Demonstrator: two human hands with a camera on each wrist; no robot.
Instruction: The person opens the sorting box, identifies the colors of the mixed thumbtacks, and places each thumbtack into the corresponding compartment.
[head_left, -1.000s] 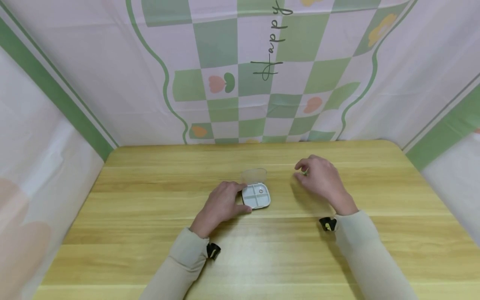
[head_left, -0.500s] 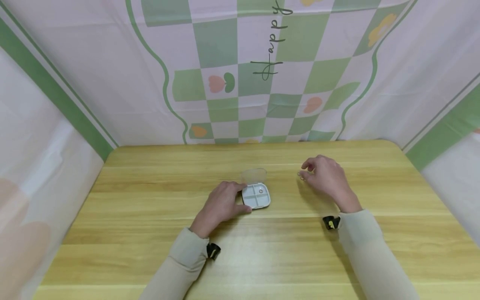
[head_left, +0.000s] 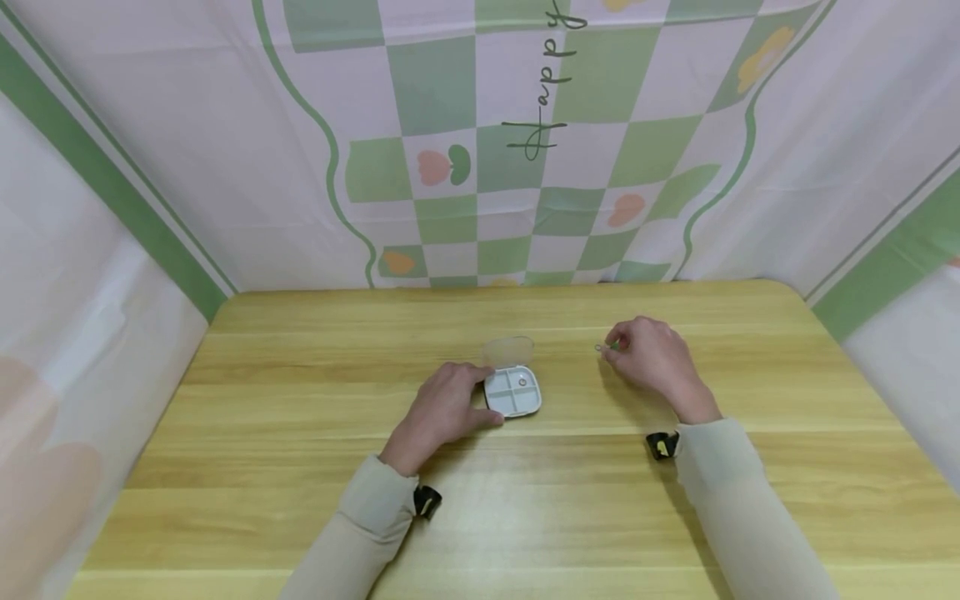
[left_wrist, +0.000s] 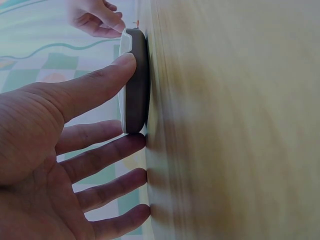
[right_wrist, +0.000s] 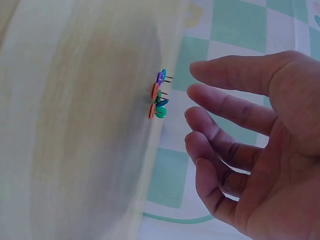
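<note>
My left hand (head_left: 442, 408) grips the left side of a small pill case (head_left: 537, 400), thumb at the near edge and index finger at the far one. In the left wrist view, the dark underside of the case (left_wrist: 137, 90) lies against the table, with the other fingertips (left_wrist: 141, 212) at the tabletop. A clear lid (head_left: 508, 352) stands swung back. One small round item (head_left: 522, 382) sits in the far right compartment. My right hand (head_left: 654, 358) hovers with curved fingers, thumb and index apart, by several coloured thumbtacks (right_wrist: 160, 99), points away from the tabletop. Its grasp is bare.
The wooden table (head_left: 300, 500) carries the case and the tacks. A checked green and white cloth (head_left: 435, 92) hangs behind its far edge, with more cloth at both sides. A black wrist camera (head_left: 427, 502) sits at the left cuff, another (head_left: 662, 446) at the right.
Over the last second my right hand has shifted slightly to the right and changed its finger pose above the thumbtacks. The left hand and the pill case have stayed in place.
</note>
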